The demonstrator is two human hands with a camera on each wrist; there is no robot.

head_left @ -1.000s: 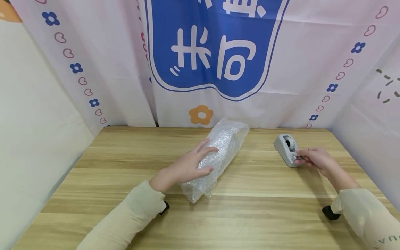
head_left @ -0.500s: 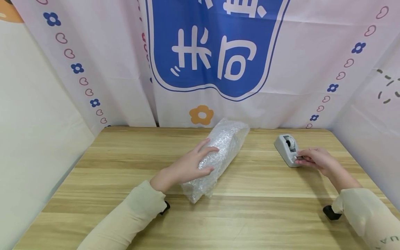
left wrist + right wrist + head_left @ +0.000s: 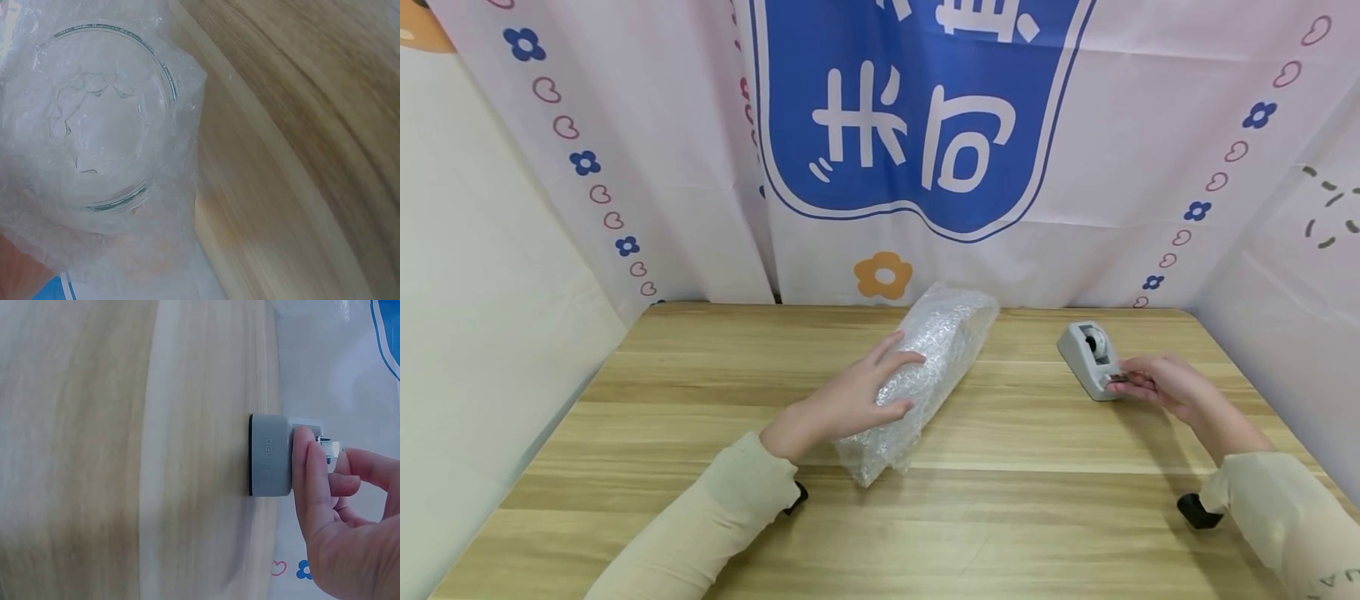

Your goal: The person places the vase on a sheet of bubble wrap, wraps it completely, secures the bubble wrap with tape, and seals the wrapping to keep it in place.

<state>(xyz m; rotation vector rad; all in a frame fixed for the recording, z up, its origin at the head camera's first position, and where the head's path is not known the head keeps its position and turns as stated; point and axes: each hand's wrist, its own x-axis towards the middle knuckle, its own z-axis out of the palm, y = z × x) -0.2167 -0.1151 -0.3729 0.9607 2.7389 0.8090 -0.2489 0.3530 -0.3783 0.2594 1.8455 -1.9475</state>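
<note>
A bubble-wrapped bundle [image 3: 951,337] lies slantwise on the table, left of a grey tape dispenser [image 3: 1081,367]. My left hand [image 3: 846,402] rests on the bundle with its fingers spread. Through the wrap, the left wrist view shows the round base of a clear glass vessel [image 3: 103,134]; its full shape is hidden. My right hand [image 3: 1172,385] is at the dispenser's front end, pinching the end of the tape between thumb and fingers by the cutter. The tape itself is hard to make out. In the right wrist view, fingertips [image 3: 305,440] lie close against the dispenser body [image 3: 270,459].
Both objects stand on a wood-grain table [image 3: 1000,533]. A white printed cloth [image 3: 1075,258] hangs behind its back edge, and pale walls flank it on the left and right. Black camera mounts [image 3: 1198,510] sit under the sleeves.
My right hand has shifted slightly to the right, away from the dispenser's front. The left hand, the bundle and the dispenser hold their places.
</note>
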